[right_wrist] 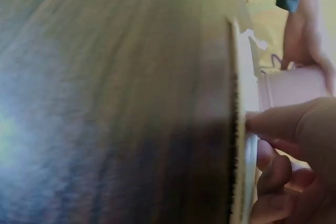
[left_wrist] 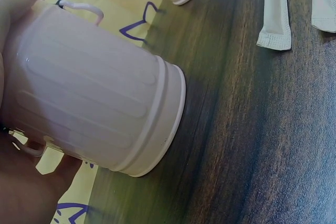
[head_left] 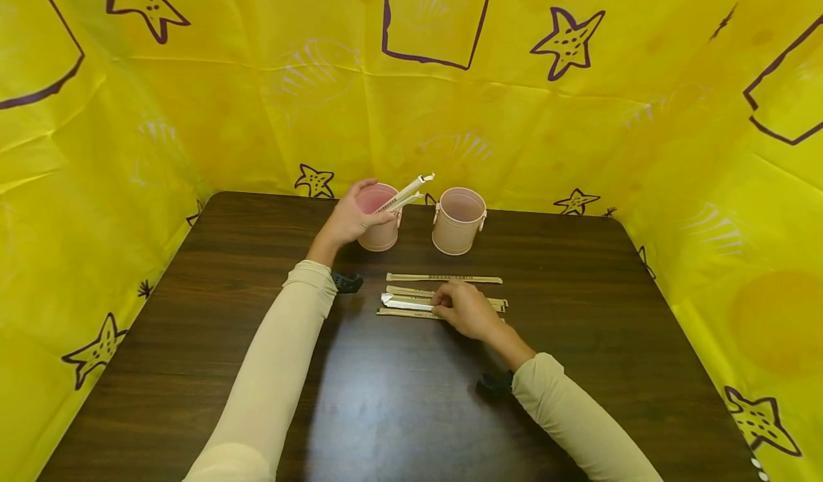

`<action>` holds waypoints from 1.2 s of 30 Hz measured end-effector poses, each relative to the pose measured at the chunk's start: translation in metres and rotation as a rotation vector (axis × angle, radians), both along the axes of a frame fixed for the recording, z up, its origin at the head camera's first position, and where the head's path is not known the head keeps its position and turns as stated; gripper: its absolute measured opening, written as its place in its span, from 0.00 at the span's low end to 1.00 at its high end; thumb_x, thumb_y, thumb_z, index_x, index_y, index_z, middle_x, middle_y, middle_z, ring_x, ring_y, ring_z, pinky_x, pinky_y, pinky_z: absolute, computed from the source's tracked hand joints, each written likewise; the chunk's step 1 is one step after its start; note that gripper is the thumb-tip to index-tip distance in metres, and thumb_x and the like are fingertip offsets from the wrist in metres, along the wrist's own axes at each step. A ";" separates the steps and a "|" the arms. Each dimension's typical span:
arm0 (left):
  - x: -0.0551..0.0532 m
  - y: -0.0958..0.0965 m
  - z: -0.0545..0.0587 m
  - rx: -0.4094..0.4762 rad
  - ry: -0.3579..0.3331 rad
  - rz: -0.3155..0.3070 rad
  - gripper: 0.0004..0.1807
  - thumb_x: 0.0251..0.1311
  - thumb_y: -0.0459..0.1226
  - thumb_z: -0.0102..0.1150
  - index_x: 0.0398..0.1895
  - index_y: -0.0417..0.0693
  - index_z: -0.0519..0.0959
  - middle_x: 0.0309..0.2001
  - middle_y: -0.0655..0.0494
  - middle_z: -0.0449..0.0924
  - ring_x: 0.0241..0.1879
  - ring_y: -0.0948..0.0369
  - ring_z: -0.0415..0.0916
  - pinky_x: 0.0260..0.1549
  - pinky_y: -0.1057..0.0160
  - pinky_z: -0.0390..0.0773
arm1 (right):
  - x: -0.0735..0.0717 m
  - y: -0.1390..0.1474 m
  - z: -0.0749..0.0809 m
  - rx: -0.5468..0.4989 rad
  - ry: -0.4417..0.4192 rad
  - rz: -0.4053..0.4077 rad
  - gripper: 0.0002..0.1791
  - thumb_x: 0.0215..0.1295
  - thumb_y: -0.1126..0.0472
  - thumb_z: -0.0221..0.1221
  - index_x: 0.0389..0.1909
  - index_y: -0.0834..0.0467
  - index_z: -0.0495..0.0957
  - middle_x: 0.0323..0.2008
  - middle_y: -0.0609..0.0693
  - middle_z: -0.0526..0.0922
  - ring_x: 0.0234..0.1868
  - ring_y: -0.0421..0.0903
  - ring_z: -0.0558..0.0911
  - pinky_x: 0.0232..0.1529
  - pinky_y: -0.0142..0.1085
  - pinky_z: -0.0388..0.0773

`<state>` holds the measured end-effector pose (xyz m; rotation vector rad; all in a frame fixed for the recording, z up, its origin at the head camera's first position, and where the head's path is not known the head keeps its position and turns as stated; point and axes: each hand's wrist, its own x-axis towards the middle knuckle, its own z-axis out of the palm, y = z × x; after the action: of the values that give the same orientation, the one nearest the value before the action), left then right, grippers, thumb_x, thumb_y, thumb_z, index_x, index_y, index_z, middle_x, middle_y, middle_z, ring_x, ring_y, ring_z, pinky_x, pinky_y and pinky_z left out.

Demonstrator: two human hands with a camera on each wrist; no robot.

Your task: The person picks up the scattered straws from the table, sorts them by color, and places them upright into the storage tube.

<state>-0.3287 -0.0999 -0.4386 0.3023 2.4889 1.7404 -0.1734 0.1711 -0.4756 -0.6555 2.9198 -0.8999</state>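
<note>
My left hand (head_left: 352, 218) grips the left pink pail (head_left: 378, 239), its fingers around the side. Several slim paper-wrapped sticks (head_left: 406, 195) lean out over that pail's rim. In the left wrist view the pail (left_wrist: 100, 93) fills the left side, with part of the hand (left_wrist: 31, 182) around it. Over a row of wrapped sticks on the table, my right hand (head_left: 468, 310) pinches a white paper-wrapped stick (head_left: 408, 303). The right wrist view shows thumb and fingertips at the stick's edge; what is inside the wrappers is hidden.
A second pink pail (head_left: 456, 236) with side handles stands right of the first. Brown paper-wrapped sticks (head_left: 444, 278) lie parallel on the dark wooden table (head_left: 398, 396). A yellow patterned cloth (head_left: 360, 111) surrounds the table's back and sides.
</note>
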 end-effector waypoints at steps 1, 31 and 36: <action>0.000 0.000 0.000 -0.001 0.000 0.002 0.52 0.50 0.45 0.80 0.76 0.55 0.61 0.68 0.43 0.71 0.66 0.47 0.70 0.69 0.45 0.68 | -0.001 0.001 0.001 -0.018 -0.010 0.003 0.03 0.61 0.61 0.70 0.31 0.54 0.85 0.30 0.46 0.81 0.31 0.38 0.77 0.34 0.32 0.76; 0.003 0.001 0.003 0.011 -0.011 -0.003 0.51 0.51 0.45 0.80 0.77 0.55 0.60 0.69 0.43 0.70 0.67 0.46 0.70 0.70 0.44 0.68 | -0.028 -0.008 0.087 -0.950 -0.084 -0.175 0.12 0.71 0.61 0.63 0.49 0.63 0.75 0.33 0.43 0.76 0.14 0.36 0.65 0.17 0.28 0.61; 0.001 0.001 0.001 -0.009 -0.008 0.009 0.52 0.50 0.47 0.80 0.77 0.57 0.61 0.69 0.43 0.70 0.67 0.47 0.69 0.69 0.44 0.68 | -0.034 -0.017 0.097 -1.145 0.081 -0.207 0.07 0.70 0.65 0.62 0.46 0.59 0.76 0.33 0.44 0.76 0.13 0.38 0.66 0.16 0.29 0.65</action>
<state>-0.3274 -0.0988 -0.4378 0.2834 2.4961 1.7291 -0.2073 0.1544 -0.3790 -0.3513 2.2804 -2.6102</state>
